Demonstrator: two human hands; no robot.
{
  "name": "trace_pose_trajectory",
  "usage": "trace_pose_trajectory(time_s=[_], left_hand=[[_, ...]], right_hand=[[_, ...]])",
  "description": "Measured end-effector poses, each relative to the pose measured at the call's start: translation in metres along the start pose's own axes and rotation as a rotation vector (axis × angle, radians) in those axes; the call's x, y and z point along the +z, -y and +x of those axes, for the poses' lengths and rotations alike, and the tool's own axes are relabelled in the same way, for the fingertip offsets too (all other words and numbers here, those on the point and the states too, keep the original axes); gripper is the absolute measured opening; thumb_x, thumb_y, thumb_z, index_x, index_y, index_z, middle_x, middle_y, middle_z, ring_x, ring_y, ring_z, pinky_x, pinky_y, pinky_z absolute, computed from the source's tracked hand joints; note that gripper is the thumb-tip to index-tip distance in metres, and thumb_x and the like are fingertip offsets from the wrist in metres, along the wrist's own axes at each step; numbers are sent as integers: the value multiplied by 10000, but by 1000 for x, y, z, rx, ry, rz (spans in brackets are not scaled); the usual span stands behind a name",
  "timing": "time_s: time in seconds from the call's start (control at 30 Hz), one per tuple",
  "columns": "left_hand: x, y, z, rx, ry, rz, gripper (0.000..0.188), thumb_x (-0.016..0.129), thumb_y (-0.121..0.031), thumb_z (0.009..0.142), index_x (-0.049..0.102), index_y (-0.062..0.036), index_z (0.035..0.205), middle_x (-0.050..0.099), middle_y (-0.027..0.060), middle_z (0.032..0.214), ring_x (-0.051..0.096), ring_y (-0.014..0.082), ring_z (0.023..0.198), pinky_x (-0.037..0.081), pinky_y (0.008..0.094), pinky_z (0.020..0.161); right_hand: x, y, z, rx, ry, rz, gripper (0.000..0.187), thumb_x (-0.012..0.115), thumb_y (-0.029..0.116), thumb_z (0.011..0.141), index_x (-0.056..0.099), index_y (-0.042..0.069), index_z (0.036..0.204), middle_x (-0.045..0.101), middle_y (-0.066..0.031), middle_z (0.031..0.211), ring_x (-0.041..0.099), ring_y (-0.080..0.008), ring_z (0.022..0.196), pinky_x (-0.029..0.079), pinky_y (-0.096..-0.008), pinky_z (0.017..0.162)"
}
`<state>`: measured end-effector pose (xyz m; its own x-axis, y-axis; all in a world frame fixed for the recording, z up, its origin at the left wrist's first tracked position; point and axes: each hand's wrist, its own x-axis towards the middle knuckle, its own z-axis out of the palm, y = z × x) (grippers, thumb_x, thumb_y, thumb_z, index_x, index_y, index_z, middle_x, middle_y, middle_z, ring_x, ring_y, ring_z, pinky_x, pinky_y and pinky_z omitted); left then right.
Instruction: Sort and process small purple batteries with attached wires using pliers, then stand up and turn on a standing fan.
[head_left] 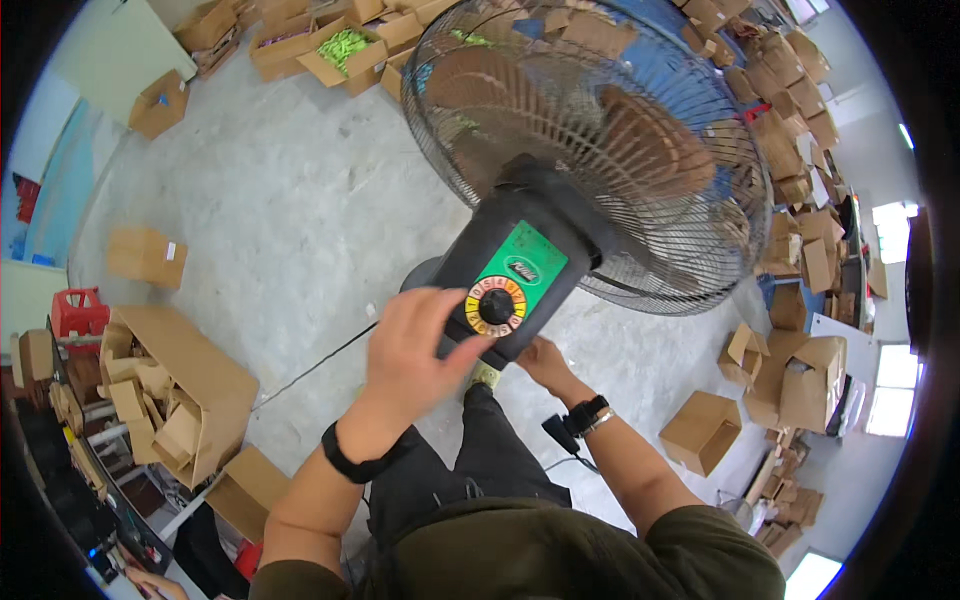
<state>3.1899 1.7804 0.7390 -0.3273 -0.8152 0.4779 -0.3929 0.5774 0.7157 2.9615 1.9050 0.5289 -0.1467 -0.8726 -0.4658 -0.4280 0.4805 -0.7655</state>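
A large black fan (545, 215) stands before me, with a round wire cage (700, 270) around brownish blades. On its dark motor housing sits a green panel with a black knob (495, 307) inside a yellow and pink dial ring. My left hand (415, 350) is beside that knob, slightly blurred. Its fingers are curved and apart, over the housing's left edge, and nothing shows in its grasp. At the housing's lower right corner, my right hand (545, 365) has its fingers curled against the edge. The fingertips are partly hidden there.
An open carton (225, 390) full of cardboard pieces stands at left, near a red stool (80, 315). A carton of green items (345, 50) is at the back. Several boxes (702, 432) line the right side. A dark cable (315, 368) crosses the grey floor.
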Motion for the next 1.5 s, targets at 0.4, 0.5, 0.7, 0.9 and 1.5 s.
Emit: trace_pose_trajectory(time_s=[0.4, 0.5, 0.7, 0.9, 1.5], left_hand=[[7, -16, 31, 410, 459, 542, 310, 672, -327, 703, 529, -85, 833, 507, 20, 679, 545, 177, 628, 428, 296, 520], [14, -10, 29, 395, 442, 585, 316, 665, -356, 719, 513, -92, 802, 505, 20, 654, 559, 178, 593, 433, 286, 488], [19, -24, 24, 209, 360, 633, 321, 667, -367, 730, 522, -91, 810, 524, 37, 665, 569, 202, 578, 449, 327, 478], [12, -15, 12, 220, 331, 470, 389, 666, -353, 735, 564, -59, 970, 540, 60, 696, 559, 249, 615, 456, 352, 517], [30, 43, 64, -594, 625, -213, 635, 515, -486, 852, 511, 97, 1103, 610, 192, 1009, 590, 272, 924, 445, 323, 815]], right_hand=[[-47, -112, -170, 343, -18, -170, 396, 663, 330, 731, 616, -8, 931, 643, -182, 837, 619, -335, 815, 486, -379, 735], [-62, -144, -190, 460, -96, -259, 365, 643, 316, 721, 629, -2, 899, 647, -182, 832, 621, -331, 812, 486, -382, 744], [-72, -156, -195, 510, -155, -310, 403, 643, 321, 721, 630, 1, 966, 651, -180, 875, 616, -333, 864, 483, -384, 792], [-57, -132, -169, 445, -118, -218, 413, 633, 319, 734, 621, -1, 996, 648, -186, 891, 615, -330, 876, 476, -378, 812], [-39, 135, -54, 162, -213, 807, 586, 490, 509, 864, 470, 9, 1169, 533, -64, 1074, 485, -165, 955, 383, -341, 803]])
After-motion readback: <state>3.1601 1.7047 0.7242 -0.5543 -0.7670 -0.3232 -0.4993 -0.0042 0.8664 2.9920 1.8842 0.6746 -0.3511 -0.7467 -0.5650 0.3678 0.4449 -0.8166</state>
